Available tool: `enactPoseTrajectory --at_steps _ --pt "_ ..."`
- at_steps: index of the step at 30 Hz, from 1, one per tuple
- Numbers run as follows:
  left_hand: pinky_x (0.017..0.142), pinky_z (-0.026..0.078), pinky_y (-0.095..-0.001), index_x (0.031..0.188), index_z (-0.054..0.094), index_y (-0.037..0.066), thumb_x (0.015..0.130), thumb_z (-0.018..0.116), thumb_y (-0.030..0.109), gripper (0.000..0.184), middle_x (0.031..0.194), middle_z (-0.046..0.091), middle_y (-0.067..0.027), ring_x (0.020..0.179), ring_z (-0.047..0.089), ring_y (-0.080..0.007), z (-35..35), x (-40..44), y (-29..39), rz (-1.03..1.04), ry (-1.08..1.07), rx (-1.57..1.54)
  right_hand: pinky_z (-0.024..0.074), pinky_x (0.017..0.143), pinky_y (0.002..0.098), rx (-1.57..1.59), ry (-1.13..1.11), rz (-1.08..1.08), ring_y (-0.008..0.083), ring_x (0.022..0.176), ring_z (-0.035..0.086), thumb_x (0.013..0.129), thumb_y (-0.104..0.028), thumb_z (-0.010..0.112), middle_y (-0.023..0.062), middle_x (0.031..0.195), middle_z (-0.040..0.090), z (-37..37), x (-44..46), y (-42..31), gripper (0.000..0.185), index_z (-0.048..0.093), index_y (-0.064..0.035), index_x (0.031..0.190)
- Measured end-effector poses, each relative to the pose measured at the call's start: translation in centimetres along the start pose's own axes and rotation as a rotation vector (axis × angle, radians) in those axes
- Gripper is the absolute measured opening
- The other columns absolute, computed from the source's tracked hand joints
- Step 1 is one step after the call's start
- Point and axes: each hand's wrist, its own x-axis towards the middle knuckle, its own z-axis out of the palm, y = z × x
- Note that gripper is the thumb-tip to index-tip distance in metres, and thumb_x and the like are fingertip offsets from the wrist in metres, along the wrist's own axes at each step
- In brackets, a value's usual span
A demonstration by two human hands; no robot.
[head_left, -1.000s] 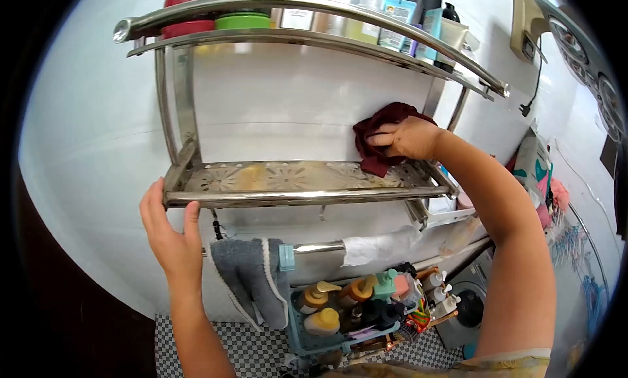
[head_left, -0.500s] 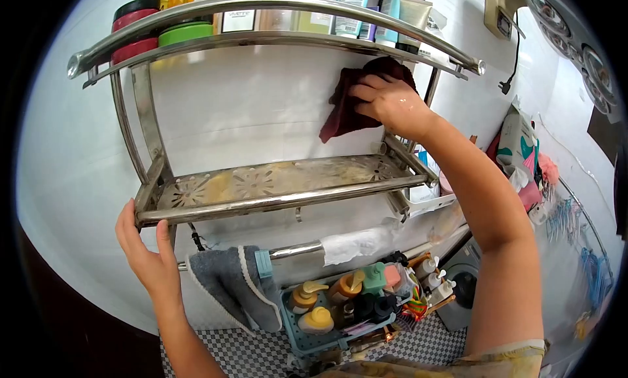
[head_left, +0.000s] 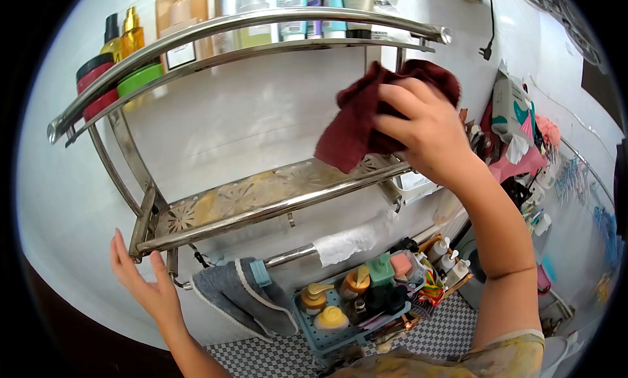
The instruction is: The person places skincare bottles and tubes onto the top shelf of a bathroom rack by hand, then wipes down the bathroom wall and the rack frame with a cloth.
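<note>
A crumpled dark red cloth (head_left: 356, 120) is gripped in my right hand (head_left: 425, 129), raised in front of the right end of a two-tier metal wall rack. Stained patches mark the perforated lower shelf (head_left: 255, 188). Beside that shelf's left front corner, my left hand (head_left: 152, 290) has its fingers apart and holds nothing; whether it touches the corner I cannot tell. Bottles, tubes and jars stand on the upper shelf (head_left: 261, 53), among them a green-lidded jar (head_left: 139, 79).
Under the rack, a grey towel (head_left: 242, 296) hangs from a rail with white paper (head_left: 347, 242) on it. Below are a blue basket (head_left: 327, 342) of pump bottles and a checkered floor (head_left: 248, 358). A power plug (head_left: 485, 53) dangles at upper right.
The cloth and my right hand have come away from the wall, toward me. My left hand's fingers have loosened from the shelf corner. The whole view has shifted and tilted.
</note>
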Motion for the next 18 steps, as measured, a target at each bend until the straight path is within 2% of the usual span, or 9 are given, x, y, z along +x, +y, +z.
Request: enactPoseTrajectory --at_steps 3,4,5,7,9,11,13,17,18 --pt "0.099 0.028 -0.0368 0.125 0.043 0.003 0.086 0.053 0.015 0.042 0.124 0.045 -0.0118 0.116 0.041 -0.0274 -0.9 1.4 3.3 0.077 0.029 -0.050 0.0439 0.073 0.0375 -0.033 0.045 0.142 0.0278 0.091 0.051 0.057 -0.005 0.060 0.0085 0.099 0.053 -3.0 -3.6 0.0 0.023 0.060 -0.0066 0.079" --pt "0.096 0.031 -0.0352 0.116 0.051 0.003 0.082 0.056 0.011 0.035 0.117 0.050 -0.0116 0.112 0.044 -0.0268 -0.6 1.8 4.2 0.116 0.004 -0.114 0.0430 0.073 0.0381 -0.029 0.073 0.191 0.0295 0.090 0.051 0.056 -0.004 0.061 0.0099 0.099 0.053 -3.8 -5.0 0.0 0.024 0.059 -0.0057 0.080" --pt "0.096 0.031 -0.0352 0.116 0.051 0.003 0.082 0.056 0.011 0.035 0.117 0.050 -0.0116 0.112 0.044 -0.0268 -0.3 2.5 5.7 0.126 0.001 -0.114 0.0422 0.073 0.0386 -0.025 0.103 0.240 0.0313 0.089 0.051 0.055 -0.004 0.062 0.0112 0.098 0.052 -4.5 -6.2 0.0 0.025 0.058 -0.0049 0.080" --pt "0.091 0.035 -0.0351 0.103 0.058 0.002 0.075 0.061 0.006 0.028 0.108 0.055 -0.0127 0.105 0.048 -0.0280 0.5 4.4 9.4 0.406 -0.273 -0.229 0.0417 0.073 0.0382 -0.010 0.134 0.319 0.0322 0.087 0.051 0.054 -0.004 0.064 0.0129 0.098 0.053 -6.2 -8.4 -0.5 0.028 0.059 -0.0026 0.082" --pt "0.083 0.040 -0.0356 0.093 0.059 0.002 0.070 0.064 0.003 0.023 0.098 0.057 -0.0122 0.094 0.051 -0.0285 2.8 6.0 13.0 0.549 -0.378 -0.354 0.0415 0.075 0.0369 0.016 0.139 0.428 0.0317 0.087 0.052 0.054 -0.003 0.064 0.0137 0.098 0.055 -7.5 -11.0 -1.2 0.028 0.060 -0.0007 0.081" --pt "0.078 0.041 -0.0367 0.092 0.059 0.003 0.070 0.064 0.004 0.022 0.090 0.057 -0.0107 0.089 0.051 -0.0287 5.9 7.5 15.6 0.688 -0.554 -0.455 0.0398 0.081 0.0338 0.025 0.112 0.510 0.0317 0.093 0.051 0.060 0.002 0.054 0.0162 0.104 0.053 -8.8 -13.4 -2.1 0.023 0.058 0.0023 0.082" --pt "0.076 0.042 -0.0370 0.092 0.060 0.004 0.069 0.065 0.005 0.023 0.087 0.058 -0.0098 0.088 0.051 -0.0279 9.2 8.3 18.2 0.769 -0.642 -0.396 0.0378 0.086 0.0361 0.035 0.066 0.572 0.0340 0.096 0.051 0.065 -0.003 0.054 0.0183 0.105 0.053 -10.3 -15.8 -2.9 0.018 0.058 0.0022 0.082" --pt "0.080 0.043 -0.0365 0.099 0.059 0.006 0.069 0.065 0.004 0.031 0.089 0.058 -0.0092 0.092 0.051 -0.0271 15.8 8.8 22.4 0.958 -0.828 -0.268 0.0349 0.090 0.0370 0.022 0.037 0.716 0.0347 0.101 0.049 0.064 -0.002 0.055 0.0193 0.109 0.051 -12.5 -20.7 -4.6 0.020 0.057 0.0021 0.083" --pt "0.081 0.043 -0.0363 0.102 0.058 0.008 0.068 0.065 0.004 0.035 0.091 0.058 -0.0088 0.094 0.051 -0.0265 17.0 8.5 23.2 1.037 -0.893 -0.171 0.0376 0.084 0.0365 -0.002 0.058 0.764 0.0336 0.096 0.050 0.060 -0.002 0.060 0.0165 0.105 0.053 -12.9 -21.4 -5.0 0.026 0.059 0.0017 0.086"
